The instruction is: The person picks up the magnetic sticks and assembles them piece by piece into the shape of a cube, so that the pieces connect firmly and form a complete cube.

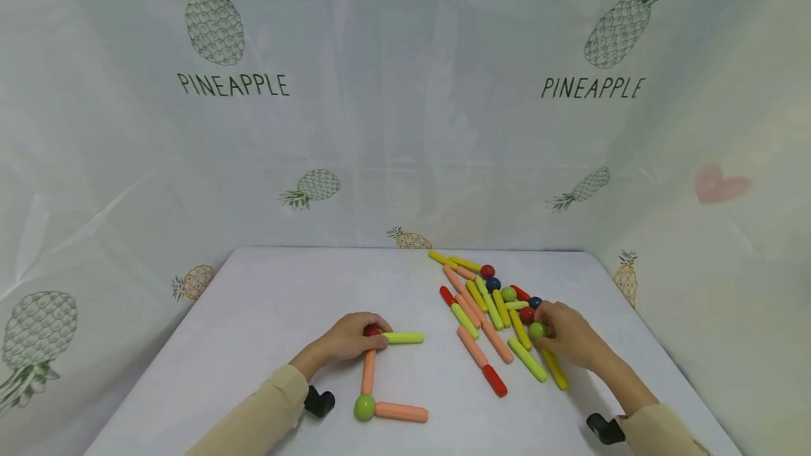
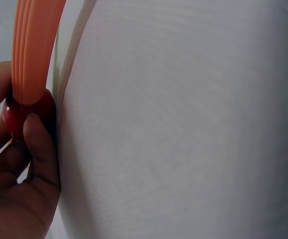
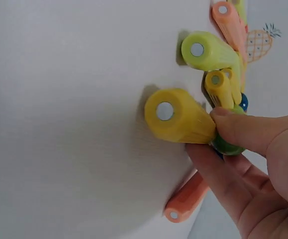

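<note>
Left hand (image 1: 348,336) pinches a red ball (image 2: 14,118); right hand (image 1: 569,333) pinches a green ball (image 1: 538,330); both seem light, stiff, likely slippery; best held round the middle.

The orange rod (image 2: 34,55) is formed of smooth-looking plastic, grooved lengthwise. The yellow rod (image 3: 186,127), also plastic-looking, is capped with a metallic-looking disc (image 3: 164,111). Gloss is shown by the red ball (image 2: 15,118). The tabletop (image 1: 253,308) is covered in matt, fine-textured cloth; the backdrop sheet (image 1: 418,125) is creased and faintly shiny.
</note>
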